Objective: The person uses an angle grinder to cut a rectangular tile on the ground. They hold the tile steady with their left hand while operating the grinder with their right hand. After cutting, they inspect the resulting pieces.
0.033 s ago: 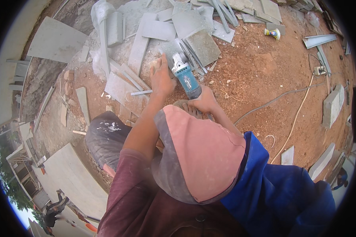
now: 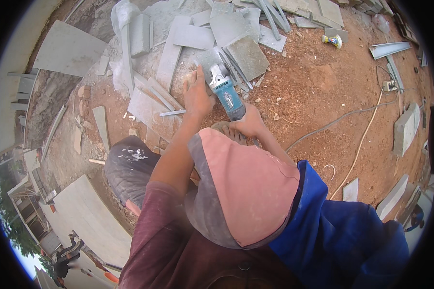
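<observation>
Head view: nothing is seen to have shifted from the preceding picture, so the work in hand is judged to stand at the same point. The angle grinder (image 2: 230,98), blue-green with a pale metal head and a dark rear, is pointed away and slightly leftward, near a squarish grey slab (image 2: 250,57). Its rear is wrapped by the grip of the right hand (image 2: 248,122). The left hand (image 2: 198,98) is held just left of the head, fingers extended; whether anything is clamped there cannot be told. Farther out, pale offcuts (image 2: 193,37) are strewn over reddish soil (image 2: 318,91), crossed by a grey cable (image 2: 323,124).
</observation>
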`<action>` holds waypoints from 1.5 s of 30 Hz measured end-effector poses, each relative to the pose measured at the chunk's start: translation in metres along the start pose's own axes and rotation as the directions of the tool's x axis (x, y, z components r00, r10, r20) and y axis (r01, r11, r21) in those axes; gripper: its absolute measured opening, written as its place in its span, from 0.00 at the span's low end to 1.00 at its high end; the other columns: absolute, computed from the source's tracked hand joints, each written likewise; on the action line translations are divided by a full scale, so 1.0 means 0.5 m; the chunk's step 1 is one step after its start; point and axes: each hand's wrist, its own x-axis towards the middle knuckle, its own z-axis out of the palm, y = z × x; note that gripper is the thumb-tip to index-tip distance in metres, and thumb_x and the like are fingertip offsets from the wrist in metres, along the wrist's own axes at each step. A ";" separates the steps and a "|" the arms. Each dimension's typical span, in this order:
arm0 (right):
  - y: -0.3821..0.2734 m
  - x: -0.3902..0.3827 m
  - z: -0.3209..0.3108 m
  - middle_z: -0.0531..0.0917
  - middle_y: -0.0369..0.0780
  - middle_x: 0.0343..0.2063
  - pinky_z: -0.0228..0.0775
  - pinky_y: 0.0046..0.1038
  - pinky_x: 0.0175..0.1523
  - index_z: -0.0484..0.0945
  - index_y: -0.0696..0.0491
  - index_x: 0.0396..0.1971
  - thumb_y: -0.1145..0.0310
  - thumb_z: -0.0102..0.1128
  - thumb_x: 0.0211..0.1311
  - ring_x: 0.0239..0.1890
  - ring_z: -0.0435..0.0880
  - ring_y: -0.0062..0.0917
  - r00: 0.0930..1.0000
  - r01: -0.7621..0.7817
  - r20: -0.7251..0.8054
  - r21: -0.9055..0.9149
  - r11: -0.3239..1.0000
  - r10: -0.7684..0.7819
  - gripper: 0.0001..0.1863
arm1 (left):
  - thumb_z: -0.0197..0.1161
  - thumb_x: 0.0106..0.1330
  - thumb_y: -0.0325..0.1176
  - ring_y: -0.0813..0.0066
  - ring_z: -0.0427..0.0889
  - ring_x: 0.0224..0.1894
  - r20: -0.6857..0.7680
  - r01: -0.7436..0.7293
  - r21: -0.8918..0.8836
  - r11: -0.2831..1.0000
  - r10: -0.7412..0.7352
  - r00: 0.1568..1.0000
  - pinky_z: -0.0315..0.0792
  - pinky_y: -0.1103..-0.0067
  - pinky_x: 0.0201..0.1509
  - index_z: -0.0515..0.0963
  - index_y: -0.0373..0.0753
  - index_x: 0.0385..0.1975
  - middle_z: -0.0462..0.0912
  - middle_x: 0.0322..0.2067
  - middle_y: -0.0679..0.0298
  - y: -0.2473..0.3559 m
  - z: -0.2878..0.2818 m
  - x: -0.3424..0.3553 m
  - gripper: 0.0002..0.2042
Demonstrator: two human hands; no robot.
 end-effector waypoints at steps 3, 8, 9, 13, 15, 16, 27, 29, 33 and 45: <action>0.010 0.009 0.006 0.90 0.55 0.43 0.81 0.43 0.58 0.84 0.61 0.47 0.58 0.82 0.39 0.50 0.90 0.49 1.000 0.025 -0.013 0.029 0.999 -0.025 0.33 | 0.70 0.59 0.30 0.51 0.67 0.80 -0.019 -0.015 -0.005 1.000 0.015 1.000 0.47 0.57 0.86 0.45 0.36 0.85 0.68 0.76 0.39 -0.003 0.003 0.000 0.54; 0.022 0.017 0.010 0.90 0.56 0.46 0.81 0.42 0.60 0.83 0.61 0.50 0.58 0.83 0.39 0.51 0.90 0.49 0.999 0.017 -0.029 0.004 1.000 -0.017 0.35 | 0.72 0.58 0.29 0.51 0.66 0.80 -0.027 -0.017 -0.008 1.000 0.017 1.000 0.48 0.56 0.86 0.47 0.35 0.84 0.69 0.75 0.41 0.004 0.000 -0.001 0.53; 0.015 0.016 0.007 0.90 0.56 0.46 0.81 0.42 0.60 0.83 0.61 0.50 0.58 0.83 0.39 0.51 0.90 0.49 1.000 0.010 -0.020 0.004 1.000 -0.010 0.36 | 0.74 0.57 0.28 0.51 0.66 0.80 -0.020 -0.009 -0.019 1.000 0.009 1.000 0.49 0.55 0.86 0.49 0.34 0.84 0.69 0.75 0.41 0.005 0.000 0.000 0.53; -0.007 0.013 -0.002 0.90 0.56 0.46 0.81 0.42 0.60 0.83 0.61 0.49 0.57 0.83 0.39 0.51 0.90 0.49 1.000 -0.030 -0.003 -0.013 0.999 0.030 0.36 | 0.76 0.56 0.27 0.51 0.65 0.80 -0.019 0.004 -0.032 0.999 -0.004 1.000 0.49 0.54 0.86 0.49 0.34 0.83 0.70 0.74 0.41 0.008 -0.003 0.002 0.54; -0.009 0.015 0.001 0.90 0.56 0.45 0.81 0.42 0.59 0.83 0.61 0.49 0.58 0.82 0.39 0.50 0.90 0.49 1.000 -0.025 -0.009 -0.021 0.999 0.025 0.35 | 0.76 0.56 0.27 0.51 0.65 0.80 -0.017 0.011 -0.031 0.999 -0.012 1.000 0.48 0.55 0.86 0.49 0.34 0.83 0.70 0.75 0.41 0.006 -0.005 -0.001 0.54; -0.011 0.017 0.002 0.90 0.56 0.45 0.81 0.42 0.59 0.84 0.61 0.48 0.58 0.82 0.39 0.50 0.91 0.48 1.000 -0.027 0.000 -0.014 1.000 0.027 0.34 | 0.76 0.56 0.27 0.51 0.65 0.80 -0.016 0.016 -0.030 0.999 -0.016 1.000 0.48 0.55 0.86 0.49 0.34 0.84 0.70 0.75 0.41 0.004 -0.006 -0.003 0.55; -0.029 0.023 -0.007 0.91 0.55 0.44 0.82 0.41 0.58 0.84 0.61 0.47 0.59 0.82 0.39 0.49 0.91 0.47 0.999 -0.032 -0.003 -0.007 0.999 0.032 0.33 | 0.75 0.55 0.26 0.51 0.67 0.79 -0.031 0.000 -0.030 1.000 -0.001 1.000 0.49 0.54 0.86 0.47 0.32 0.83 0.69 0.75 0.42 0.006 0.001 0.000 0.55; -0.028 0.026 -0.005 0.91 0.55 0.44 0.82 0.41 0.58 0.84 0.61 0.48 0.59 0.82 0.39 0.49 0.91 0.47 0.999 -0.042 -0.004 -0.015 0.999 0.042 0.33 | 0.75 0.55 0.26 0.50 0.67 0.79 -0.040 -0.004 -0.028 1.000 0.003 0.999 0.49 0.54 0.86 0.47 0.32 0.83 0.69 0.75 0.42 0.003 0.004 0.000 0.55; -0.034 0.031 -0.008 0.91 0.54 0.44 0.82 0.40 0.58 0.85 0.61 0.49 0.59 0.82 0.39 0.50 0.91 0.46 0.999 -0.046 0.016 -0.007 0.999 0.046 0.34 | 0.72 0.58 0.30 0.52 0.66 0.80 -0.016 0.006 -0.016 1.000 -0.006 1.000 0.47 0.57 0.86 0.46 0.33 0.84 0.68 0.76 0.43 0.004 -0.001 0.000 0.54; -0.040 0.048 -0.009 0.91 0.54 0.44 0.82 0.39 0.58 0.85 0.61 0.48 0.57 0.82 0.38 0.49 0.91 0.46 0.998 -0.062 0.015 -0.010 0.998 0.062 0.35 | 0.78 0.54 0.29 0.50 0.67 0.79 -0.027 0.001 -0.042 0.999 -0.003 1.000 0.50 0.54 0.86 0.46 0.31 0.83 0.68 0.76 0.42 0.005 0.001 -0.001 0.58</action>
